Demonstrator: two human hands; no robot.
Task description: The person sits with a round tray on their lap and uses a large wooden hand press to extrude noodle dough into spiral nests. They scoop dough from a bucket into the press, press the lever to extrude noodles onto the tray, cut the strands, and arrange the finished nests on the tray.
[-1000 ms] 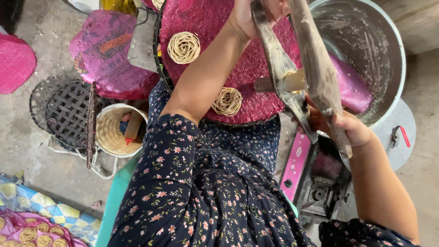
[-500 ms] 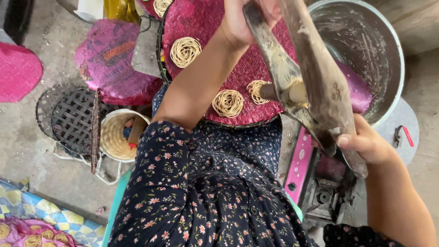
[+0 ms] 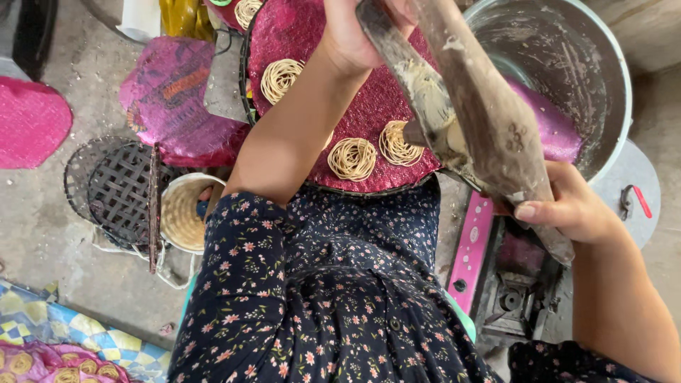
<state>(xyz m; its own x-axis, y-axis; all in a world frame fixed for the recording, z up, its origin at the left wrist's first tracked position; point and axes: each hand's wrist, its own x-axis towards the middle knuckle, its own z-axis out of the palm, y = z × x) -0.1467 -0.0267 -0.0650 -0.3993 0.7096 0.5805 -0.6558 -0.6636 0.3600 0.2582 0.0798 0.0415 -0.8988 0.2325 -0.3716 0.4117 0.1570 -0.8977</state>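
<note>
Below both grips, clamped on the wooden press (image 3: 489, 135) — left hand (image 3: 355, 32), right hand (image 3: 567, 206) — three noodle coils (image 3: 352, 157) sit on the pink mat (image 3: 369, 106); most of it bare.

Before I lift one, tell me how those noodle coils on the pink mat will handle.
The noodle coils look like thin looped strands, so probably soft, light and easily torn. They lie flat on the woven pink mat, so rolling seems unlikely.
</note>
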